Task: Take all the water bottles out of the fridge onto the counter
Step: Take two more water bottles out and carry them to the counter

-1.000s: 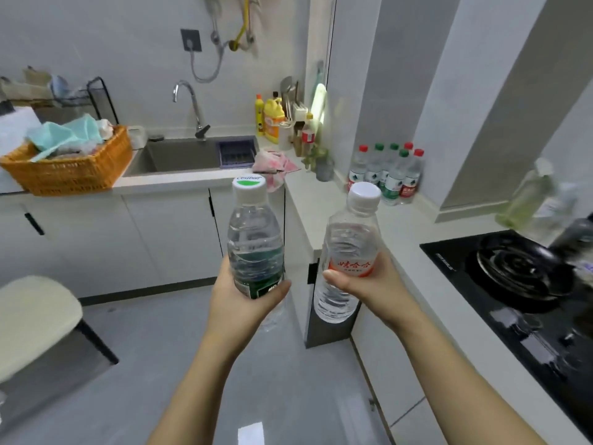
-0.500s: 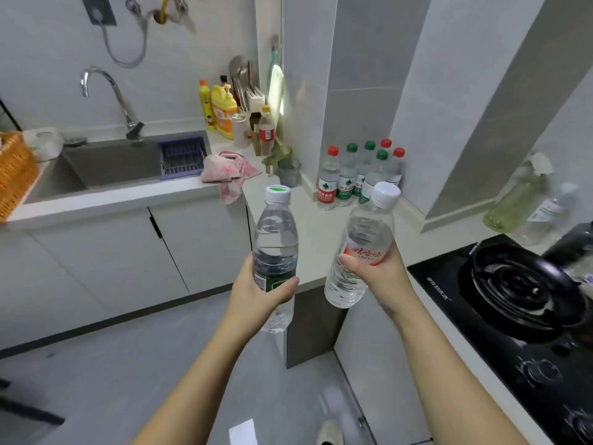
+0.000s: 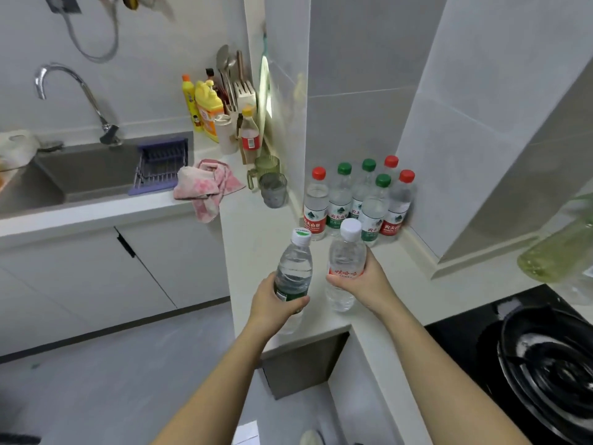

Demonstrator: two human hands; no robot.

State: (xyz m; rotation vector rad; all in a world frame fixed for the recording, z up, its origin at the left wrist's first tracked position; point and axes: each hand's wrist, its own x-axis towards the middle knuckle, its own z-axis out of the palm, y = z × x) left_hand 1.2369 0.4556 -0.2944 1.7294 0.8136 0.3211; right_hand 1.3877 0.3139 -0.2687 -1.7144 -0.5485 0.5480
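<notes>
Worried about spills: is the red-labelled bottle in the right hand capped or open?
Capped: a white cap sits on top of the red-labelled bottle, which the right hand grips around its middle.

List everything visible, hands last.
counter bottles: six, clear, three red caps and three green, clustered in the counter's wall corner
green-label bottle: one, clear, whitish cap, held
red-label bottle: one, clear, white cap, held
counter: one, white, centre
sink: one, grey, left
faucet: one, chrome, behind sink
rack: one, purple, sink's right end
cloth: one, pink, over counter edge
detergent bottles: two, yellow, back corner
mugs: two, green and grey glass, by wall
stove: one, black, right
pan: one, black, on stove
left hand: grips green-label bottle
right hand: grips red-label bottle
</notes>
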